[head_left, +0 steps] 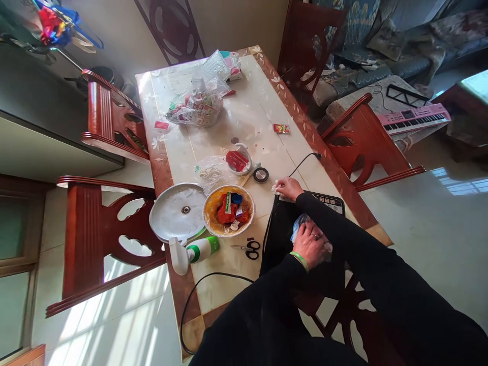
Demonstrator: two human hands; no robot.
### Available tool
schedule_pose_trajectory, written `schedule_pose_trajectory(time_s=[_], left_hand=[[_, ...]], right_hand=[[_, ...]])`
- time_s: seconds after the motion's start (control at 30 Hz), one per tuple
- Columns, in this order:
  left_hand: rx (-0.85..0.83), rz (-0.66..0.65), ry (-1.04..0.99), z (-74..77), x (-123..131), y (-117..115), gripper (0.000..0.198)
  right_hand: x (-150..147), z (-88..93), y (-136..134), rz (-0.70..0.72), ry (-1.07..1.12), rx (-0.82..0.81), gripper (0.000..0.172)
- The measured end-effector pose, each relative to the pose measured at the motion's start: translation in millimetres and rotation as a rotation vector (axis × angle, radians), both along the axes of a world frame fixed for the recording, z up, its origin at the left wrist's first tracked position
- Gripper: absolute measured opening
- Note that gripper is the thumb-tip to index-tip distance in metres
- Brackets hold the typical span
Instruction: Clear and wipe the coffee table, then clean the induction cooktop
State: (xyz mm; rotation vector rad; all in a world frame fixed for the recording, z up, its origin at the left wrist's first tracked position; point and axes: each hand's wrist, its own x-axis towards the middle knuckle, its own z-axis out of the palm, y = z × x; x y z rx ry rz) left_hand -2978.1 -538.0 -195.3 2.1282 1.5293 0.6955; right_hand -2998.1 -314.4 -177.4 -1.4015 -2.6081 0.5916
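My left hand (311, 245), with a green bangle at the wrist, is curled over a soft blue-and-white packet (298, 223) on a black induction cooker (280, 241). The packet's kind is mostly hidden under the fingers. At the cooker's far left corner my right hand (290, 188) pinches a crumpled white wipe (276, 189) against the edge. The cooker's button panel (331, 203) shows beyond my right sleeve. Left of the cooker lie black-handled scissors (251, 249).
A lined bin (209, 223) with wrappers, a large round lid (171, 211) and a tipped spray bottle (204, 249) are to the left. Farther off are a black knob (261, 175), a white dish (248, 165) and filled plastic bags (202, 109). A black cable (186, 310) loops by the near edge.
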Motion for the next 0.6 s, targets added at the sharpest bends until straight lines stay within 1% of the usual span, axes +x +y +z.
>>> schedule_pose_trajectory(time_s=[0.07, 0.13, 0.2, 0.27, 0.33, 0.4, 0.47, 0.5, 0.53, 0.6], left_hand=[[-0.020, 0.113, 0.020, -3.0, -31, -11, 0.049], [-0.043, 0.220, 0.033, -4.6, -61, -23, 0.056], [-0.069, 0.268, 0.023, -5.2, -78, -30, 0.060], [-0.092, 0.293, 0.003, -5.5, -80, -31, 0.061], [-0.103, 0.305, -0.020, -5.9, -75, -29, 0.061], [-0.101, 0.294, -0.041, -6.7, -69, -27, 0.061], [-0.094, 0.287, -0.057, -7.7, -67, -26, 0.060], [-0.093, 0.287, -0.061, -8.2, -67, -26, 0.059], [-0.093, 0.288, -0.061, -8.8, -67, -26, 0.059], [-0.092, 0.293, -0.057, -9.7, -68, -27, 0.059]], right_hand=[[19, 3.1, -1, -0.009, 0.006, 0.013, 0.008], [31, 4.6, -7, -0.013, 0.015, 0.017, 0.009], [32, 4.8, -16, 0.008, 0.028, 0.006, 0.007], [28, 4.9, -25, 0.053, 0.052, -0.006, 0.006], [32, 5.4, -29, 0.116, 0.069, -0.021, 0.006], [49, 6.6, -29, 0.157, 0.058, -0.037, 0.006], [69, 8.1, -27, 0.148, 0.030, -0.038, 0.006], [74, 8.7, -26, 0.138, 0.020, -0.033, 0.006], [74, 8.9, -26, 0.137, 0.017, -0.028, 0.006], [60, 8.4, -27, 0.164, 0.024, -0.023, 0.008]])
